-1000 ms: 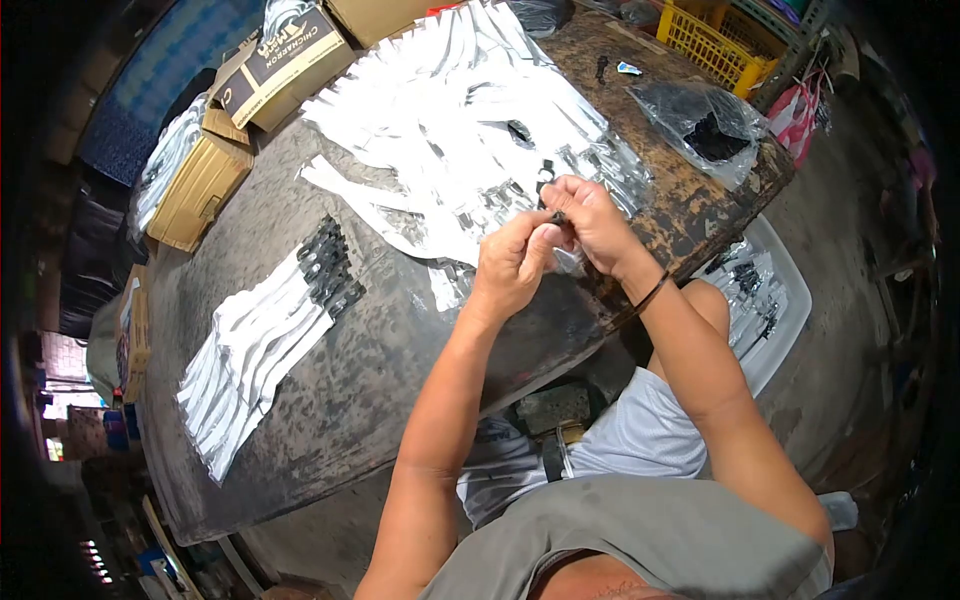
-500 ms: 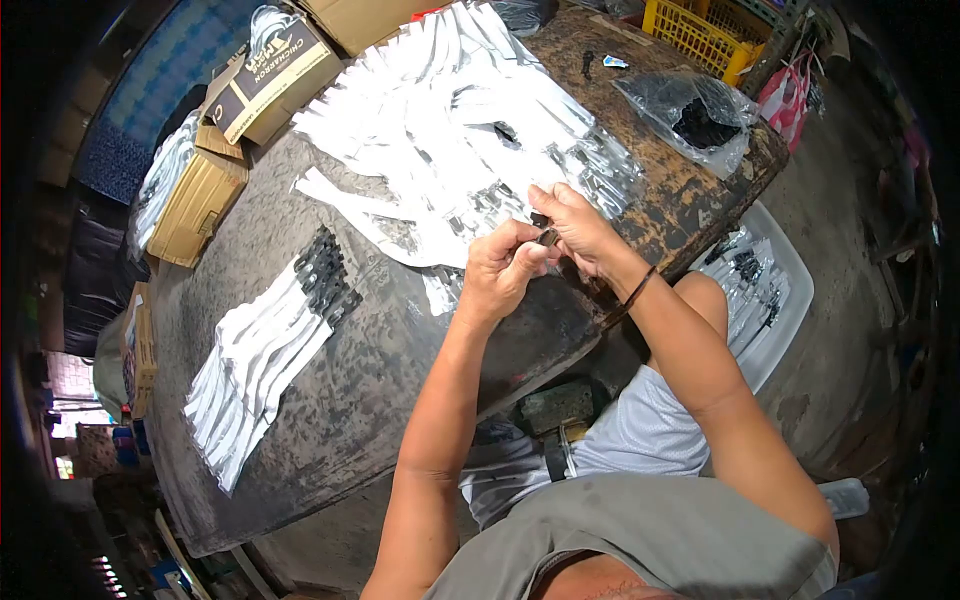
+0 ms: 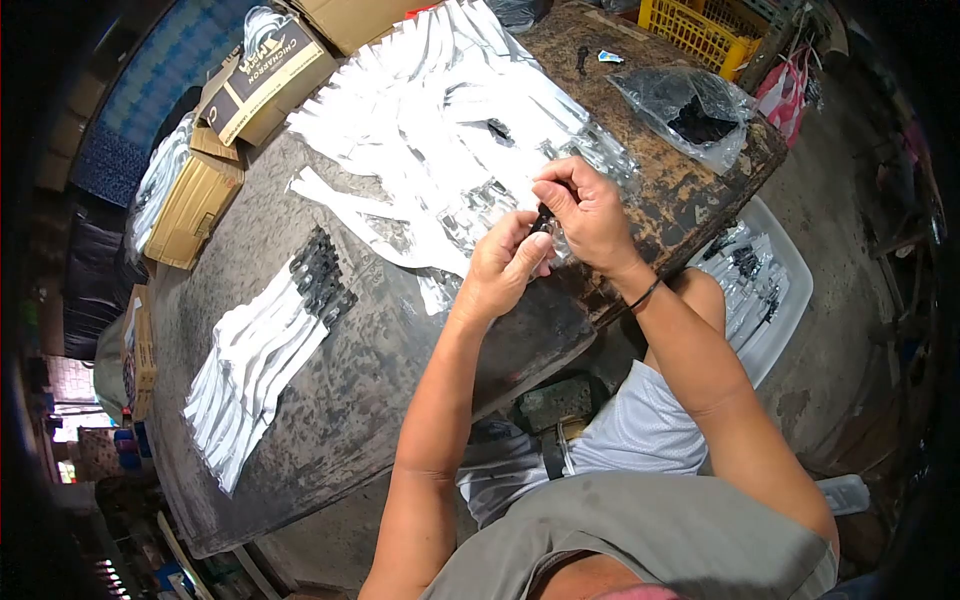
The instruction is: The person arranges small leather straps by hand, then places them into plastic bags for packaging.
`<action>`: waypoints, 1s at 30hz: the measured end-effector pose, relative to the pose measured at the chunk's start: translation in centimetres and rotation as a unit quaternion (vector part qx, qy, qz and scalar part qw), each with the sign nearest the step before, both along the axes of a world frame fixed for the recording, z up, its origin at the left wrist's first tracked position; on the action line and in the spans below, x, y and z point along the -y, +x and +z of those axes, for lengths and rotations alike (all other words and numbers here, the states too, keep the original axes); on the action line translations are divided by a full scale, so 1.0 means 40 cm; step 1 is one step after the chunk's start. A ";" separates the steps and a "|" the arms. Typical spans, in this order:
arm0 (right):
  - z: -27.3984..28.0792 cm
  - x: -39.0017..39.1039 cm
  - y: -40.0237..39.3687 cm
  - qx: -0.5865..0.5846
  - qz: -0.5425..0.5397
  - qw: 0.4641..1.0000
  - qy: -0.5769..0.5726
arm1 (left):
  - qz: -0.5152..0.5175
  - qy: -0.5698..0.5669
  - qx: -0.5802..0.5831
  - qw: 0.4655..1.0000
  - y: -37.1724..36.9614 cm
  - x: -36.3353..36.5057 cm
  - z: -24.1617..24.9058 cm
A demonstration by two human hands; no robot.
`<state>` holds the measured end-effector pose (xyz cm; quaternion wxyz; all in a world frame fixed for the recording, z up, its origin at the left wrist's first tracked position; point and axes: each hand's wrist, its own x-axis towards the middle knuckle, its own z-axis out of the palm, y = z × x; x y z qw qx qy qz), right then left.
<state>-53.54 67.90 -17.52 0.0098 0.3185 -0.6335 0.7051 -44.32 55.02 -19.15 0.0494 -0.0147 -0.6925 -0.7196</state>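
My left hand [image 3: 502, 262] and my right hand [image 3: 588, 215] meet over the front edge of the table. Both are closed on a small black piece [image 3: 541, 218], which shows between their fingertips. Just behind them spreads a large pile of white strips [image 3: 420, 130] with clear, shiny ends. To the left lies a smaller bundle of white strips [image 3: 262, 360] with black ends [image 3: 322, 275] fanned out together.
Cardboard boxes [image 3: 265, 85] stand at the table's back left. A clear bag with black pieces [image 3: 700, 118] lies at the back right, near a yellow crate [image 3: 700, 35]. Beside my leg is a white tub [image 3: 795, 290] holding packed pieces. The worn table [image 3: 390, 350] has a dark edge.
My right hand has turned, its fingers now curled above the black piece, and more of that piece shows. My left hand has barely moved.
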 end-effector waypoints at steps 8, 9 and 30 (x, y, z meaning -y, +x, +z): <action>-0.004 0.001 0.004 0.028 0.017 0.999 -0.003 | 0.046 0.011 -0.026 0.999 -0.005 -0.017 -0.005; -0.004 0.004 0.007 0.025 0.016 1.000 -0.003 | 0.051 0.004 -0.033 0.998 -0.004 -0.019 -0.002; 0.011 0.004 0.028 -0.049 -0.041 0.995 0.074 | 0.131 -0.082 -0.059 0.986 -0.010 -0.012 -0.023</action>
